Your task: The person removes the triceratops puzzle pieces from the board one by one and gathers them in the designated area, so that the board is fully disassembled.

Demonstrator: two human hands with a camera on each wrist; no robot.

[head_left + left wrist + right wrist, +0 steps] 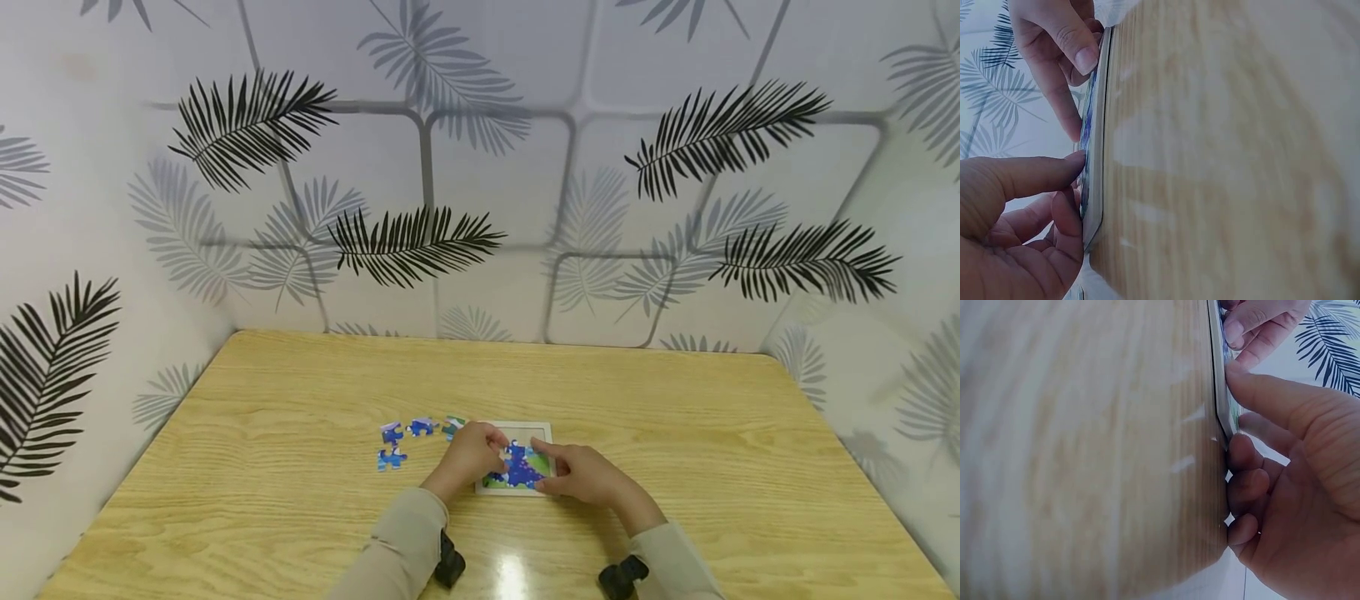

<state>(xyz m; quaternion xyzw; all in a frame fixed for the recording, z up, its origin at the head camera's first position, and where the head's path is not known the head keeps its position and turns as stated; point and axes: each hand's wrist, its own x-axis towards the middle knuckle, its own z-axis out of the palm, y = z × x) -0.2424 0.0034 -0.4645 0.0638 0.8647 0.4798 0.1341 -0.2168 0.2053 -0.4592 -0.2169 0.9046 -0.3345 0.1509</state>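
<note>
A jigsaw puzzle [522,468] with blue, purple and green printing lies in a shallow white frame [517,492] on the table. My left hand [471,452] is over the frame's left side, thumb and index finger bent around a puzzle piece at the picture's left part; the fingers hide most of that piece. Across the frame's right edge lies my right hand [587,475], its thumb and index finger spread apart and touching the puzzle. In the right wrist view the other fingers [1249,486] rest beside the frame's edge.
Left of the frame lie several loose puzzle pieces [422,427], one of them right behind the left hand. The wooden table [262,500] reaches back to a leaf-patterned wall covering [495,183]. A black wrist camera [448,562] sits on the left sleeve.
</note>
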